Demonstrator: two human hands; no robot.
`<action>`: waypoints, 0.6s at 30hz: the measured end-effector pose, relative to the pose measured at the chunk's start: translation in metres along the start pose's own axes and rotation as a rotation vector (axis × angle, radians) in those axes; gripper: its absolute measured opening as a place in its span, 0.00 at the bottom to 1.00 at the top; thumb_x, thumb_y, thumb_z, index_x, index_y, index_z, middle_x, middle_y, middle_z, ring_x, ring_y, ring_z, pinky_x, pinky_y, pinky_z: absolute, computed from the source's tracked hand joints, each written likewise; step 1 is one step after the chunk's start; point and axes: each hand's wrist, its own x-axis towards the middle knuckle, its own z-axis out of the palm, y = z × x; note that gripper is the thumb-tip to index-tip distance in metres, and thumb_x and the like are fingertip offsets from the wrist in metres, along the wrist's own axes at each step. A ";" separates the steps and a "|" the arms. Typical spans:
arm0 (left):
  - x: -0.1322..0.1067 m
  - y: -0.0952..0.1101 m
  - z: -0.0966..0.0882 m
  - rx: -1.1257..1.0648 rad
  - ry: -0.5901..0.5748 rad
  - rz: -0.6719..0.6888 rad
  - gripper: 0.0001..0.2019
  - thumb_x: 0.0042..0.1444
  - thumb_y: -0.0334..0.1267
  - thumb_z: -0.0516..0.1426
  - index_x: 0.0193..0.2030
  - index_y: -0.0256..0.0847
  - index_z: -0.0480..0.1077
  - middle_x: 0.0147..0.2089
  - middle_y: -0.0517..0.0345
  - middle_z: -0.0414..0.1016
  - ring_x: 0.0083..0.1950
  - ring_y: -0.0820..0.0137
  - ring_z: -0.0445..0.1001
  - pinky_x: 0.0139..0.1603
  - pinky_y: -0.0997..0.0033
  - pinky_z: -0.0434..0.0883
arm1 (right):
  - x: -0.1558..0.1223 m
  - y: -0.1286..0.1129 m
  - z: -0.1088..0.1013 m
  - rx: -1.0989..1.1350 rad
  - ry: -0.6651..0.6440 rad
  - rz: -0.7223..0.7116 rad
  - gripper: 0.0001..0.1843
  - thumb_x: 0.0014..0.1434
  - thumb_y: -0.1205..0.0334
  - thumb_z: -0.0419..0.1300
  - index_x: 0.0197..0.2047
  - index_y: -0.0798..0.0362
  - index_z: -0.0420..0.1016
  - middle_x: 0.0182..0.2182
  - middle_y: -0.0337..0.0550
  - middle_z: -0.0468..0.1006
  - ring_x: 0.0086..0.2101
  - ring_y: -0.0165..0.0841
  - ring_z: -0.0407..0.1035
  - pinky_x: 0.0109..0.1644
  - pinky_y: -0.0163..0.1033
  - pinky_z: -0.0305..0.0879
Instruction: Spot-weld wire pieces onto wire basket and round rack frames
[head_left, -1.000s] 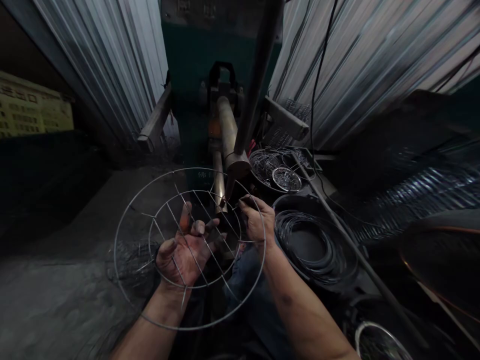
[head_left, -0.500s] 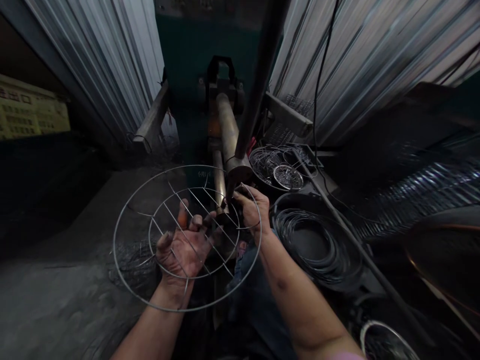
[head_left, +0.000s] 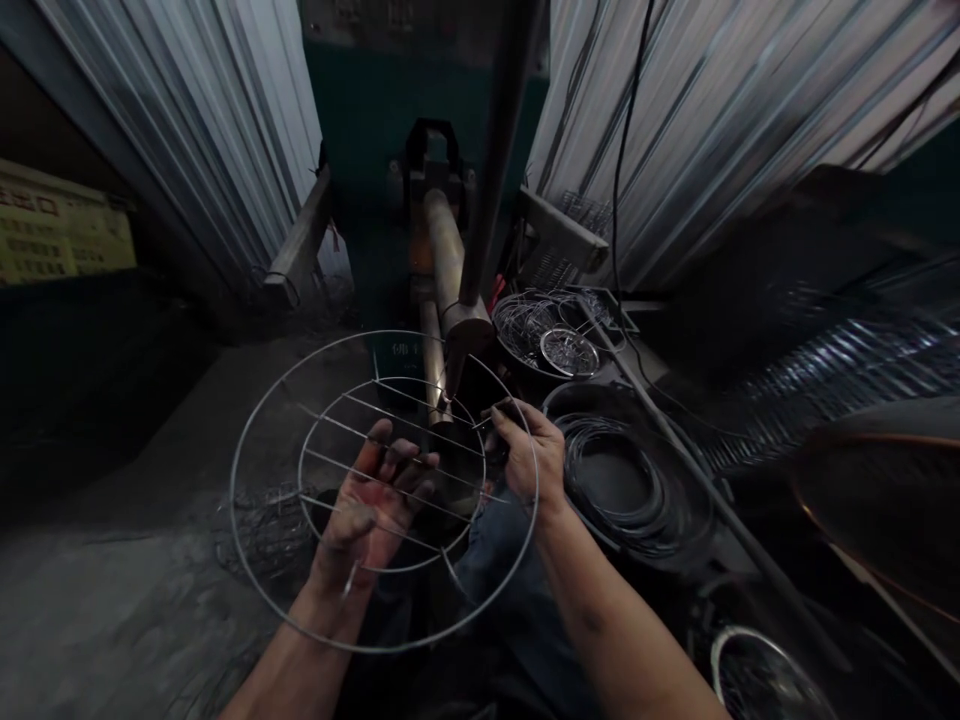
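A round wire rack [head_left: 255, 420], two concentric rings crossed by several straight rods, lies flat under the tip of a welding machine's electrode arm [head_left: 457, 345]. My left hand [head_left: 371, 505] is palm up beneath the rack, fingers spread and propping the rods from below. My right hand [head_left: 525, 450] pinches the rack's right side where the inner ring and rod ends meet, close to the electrode tip.
A dark basin of coiled black wire [head_left: 622, 490] sits right of my right hand. Behind it a tray holds wire rings and a small round mesh piece [head_left: 568, 350]. Corrugated metal sheets [head_left: 225, 140] wall both sides. More wire rings [head_left: 757, 680] lie at bottom right.
The rack has turned in my hands, so the rods now run nearly left to right instead of diagonally. My right hand has slid lower on the rim and my left fingers have closed in a little.
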 end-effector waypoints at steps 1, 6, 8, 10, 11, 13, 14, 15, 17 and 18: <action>-0.004 -0.003 0.001 0.024 0.024 0.022 0.38 0.37 0.38 0.70 0.59 0.53 0.66 0.54 0.57 0.73 0.58 0.55 0.69 0.54 0.61 0.70 | 0.005 0.000 0.005 -0.039 -0.009 -0.025 0.10 0.46 0.56 0.68 0.32 0.51 0.78 0.18 0.33 0.70 0.17 0.26 0.60 0.22 0.33 0.57; -0.014 -0.013 0.011 0.064 0.146 0.129 0.37 0.33 0.30 0.70 0.54 0.50 0.70 0.54 0.55 0.73 0.61 0.54 0.66 0.56 0.63 0.68 | 0.028 -0.008 0.021 -0.216 -0.091 -0.183 0.06 0.45 0.58 0.66 0.27 0.51 0.77 0.23 0.35 0.72 0.25 0.29 0.64 0.31 0.34 0.62; -0.014 -0.014 0.013 0.056 0.173 0.155 0.36 0.34 0.29 0.70 0.54 0.49 0.71 0.54 0.54 0.74 0.60 0.55 0.67 0.56 0.63 0.69 | 0.034 -0.009 0.024 -0.222 -0.141 -0.208 0.05 0.45 0.59 0.66 0.26 0.51 0.77 0.23 0.35 0.72 0.26 0.29 0.65 0.33 0.35 0.63; -0.013 -0.015 0.013 0.047 0.188 0.179 0.35 0.35 0.29 0.69 0.54 0.48 0.71 0.54 0.54 0.74 0.60 0.55 0.68 0.56 0.62 0.69 | 0.038 -0.007 0.027 -0.212 -0.186 -0.211 0.05 0.46 0.59 0.65 0.27 0.51 0.78 0.25 0.36 0.74 0.28 0.31 0.67 0.36 0.36 0.64; -0.013 -0.016 0.012 0.045 0.195 0.188 0.34 0.35 0.29 0.69 0.54 0.48 0.71 0.54 0.55 0.74 0.59 0.56 0.68 0.56 0.62 0.69 | 0.040 -0.006 0.028 -0.208 -0.198 -0.209 0.06 0.46 0.59 0.65 0.28 0.51 0.78 0.25 0.37 0.76 0.30 0.32 0.68 0.37 0.37 0.65; -0.013 -0.018 0.012 0.045 0.210 0.199 0.34 0.36 0.28 0.69 0.54 0.49 0.71 0.55 0.55 0.73 0.59 0.56 0.68 0.57 0.61 0.68 | 0.043 -0.005 0.030 -0.203 -0.211 -0.197 0.07 0.46 0.59 0.65 0.29 0.51 0.79 0.27 0.38 0.77 0.31 0.33 0.69 0.39 0.38 0.65; -0.012 -0.018 0.012 0.045 0.220 0.203 0.34 0.36 0.28 0.69 0.54 0.50 0.71 0.55 0.55 0.73 0.60 0.56 0.68 0.57 0.61 0.68 | 0.045 -0.004 0.031 -0.201 -0.218 -0.191 0.07 0.46 0.59 0.65 0.30 0.51 0.79 0.28 0.38 0.78 0.31 0.33 0.69 0.39 0.39 0.66; -0.012 -0.019 0.012 0.046 0.230 0.206 0.34 0.36 0.28 0.68 0.54 0.50 0.70 0.55 0.55 0.73 0.60 0.56 0.68 0.58 0.60 0.67 | 0.047 -0.004 0.033 -0.200 -0.230 -0.189 0.08 0.45 0.59 0.65 0.30 0.51 0.80 0.28 0.38 0.78 0.31 0.34 0.70 0.39 0.39 0.66; -0.012 -0.019 0.013 0.050 0.240 0.216 0.34 0.36 0.27 0.68 0.54 0.51 0.71 0.55 0.55 0.73 0.60 0.56 0.68 0.58 0.60 0.67 | 0.051 -0.004 0.035 -0.202 -0.265 -0.193 0.08 0.45 0.58 0.65 0.31 0.51 0.80 0.29 0.38 0.79 0.31 0.34 0.70 0.38 0.39 0.67; -0.011 -0.019 0.014 0.052 0.247 0.222 0.33 0.37 0.27 0.68 0.53 0.50 0.71 0.55 0.56 0.73 0.60 0.56 0.68 0.58 0.60 0.67 | 0.053 -0.004 0.035 -0.210 -0.283 -0.197 0.09 0.45 0.58 0.65 0.31 0.51 0.80 0.29 0.38 0.79 0.31 0.34 0.70 0.38 0.39 0.67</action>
